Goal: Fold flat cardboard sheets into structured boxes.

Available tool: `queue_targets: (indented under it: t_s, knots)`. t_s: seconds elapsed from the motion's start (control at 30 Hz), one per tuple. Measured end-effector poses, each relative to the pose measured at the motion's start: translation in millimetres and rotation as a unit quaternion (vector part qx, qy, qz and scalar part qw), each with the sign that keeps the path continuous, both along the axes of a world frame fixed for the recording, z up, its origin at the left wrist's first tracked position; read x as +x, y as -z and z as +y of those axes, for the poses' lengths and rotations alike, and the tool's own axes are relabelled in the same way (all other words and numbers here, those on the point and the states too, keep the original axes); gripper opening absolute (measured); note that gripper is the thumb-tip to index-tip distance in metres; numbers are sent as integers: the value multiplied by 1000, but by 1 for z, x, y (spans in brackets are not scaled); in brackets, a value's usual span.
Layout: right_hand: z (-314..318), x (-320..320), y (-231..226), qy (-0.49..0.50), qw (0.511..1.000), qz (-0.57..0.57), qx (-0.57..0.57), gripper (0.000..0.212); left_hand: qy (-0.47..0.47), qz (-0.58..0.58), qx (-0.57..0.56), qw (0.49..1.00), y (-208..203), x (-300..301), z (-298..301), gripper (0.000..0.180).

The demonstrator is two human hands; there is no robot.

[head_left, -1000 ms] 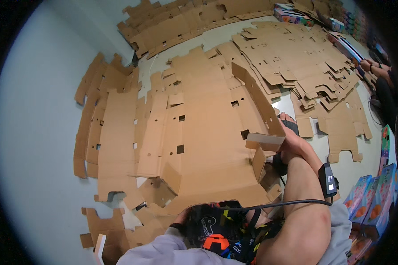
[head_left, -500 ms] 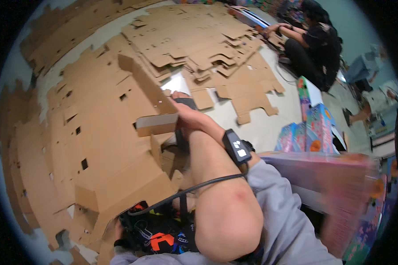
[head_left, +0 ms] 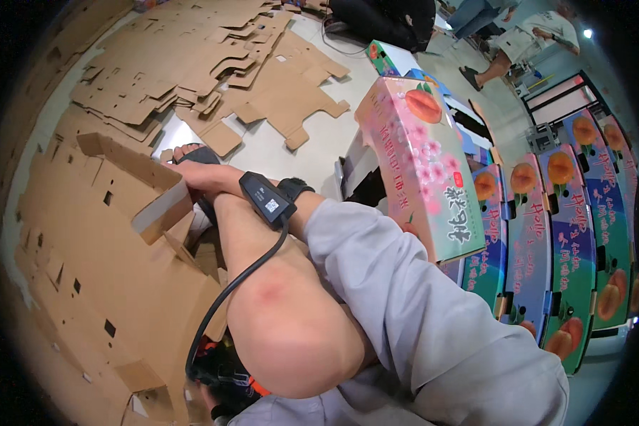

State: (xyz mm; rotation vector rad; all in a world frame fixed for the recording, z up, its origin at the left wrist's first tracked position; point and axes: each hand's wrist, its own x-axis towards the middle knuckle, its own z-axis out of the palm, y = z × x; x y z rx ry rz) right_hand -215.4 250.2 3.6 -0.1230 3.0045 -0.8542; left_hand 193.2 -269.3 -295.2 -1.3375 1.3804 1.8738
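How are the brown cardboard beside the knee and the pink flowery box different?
The brown cardboard is plain; the pink box has printed fruit and blossoms. The brown cardboard is mostly spread open; the pink box is folded into shape. Both have folded edges.

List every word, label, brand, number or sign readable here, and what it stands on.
Printed wording isn't copied out here; where it stands:
Pink box: large dark characters, smaller pinkish-red characters, a small red mark.
Row of colourful boxes: pinkish-red script and characters.
Black wrist device: a pale code-like square; the tiny print beside it is too small to read.
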Motion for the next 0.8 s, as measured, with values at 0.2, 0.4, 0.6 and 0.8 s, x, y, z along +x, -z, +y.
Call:
queue_targets:
  t_s: [0.2, 0.4, 0.6, 0.8]
  knots:
    - [-40, 8, -23, 8, 891, -201, -408, 33, -33, 11, -2, 999, -16, 21, -18, 54]
    - [-26, 17, 3, 50, 878, -241, -410, 45, -93, 106, -18, 990, -34, 10, 19, 55]
    - [-30, 28, -32, 148, 717, -330, -595, 46, -237, 353, -135, 895, -152, -117, 6, 57]
    - [-24, -1, 0, 42, 870, -226, -437, 61, -118, 428, -66, 894, -319, -146, -18, 67]
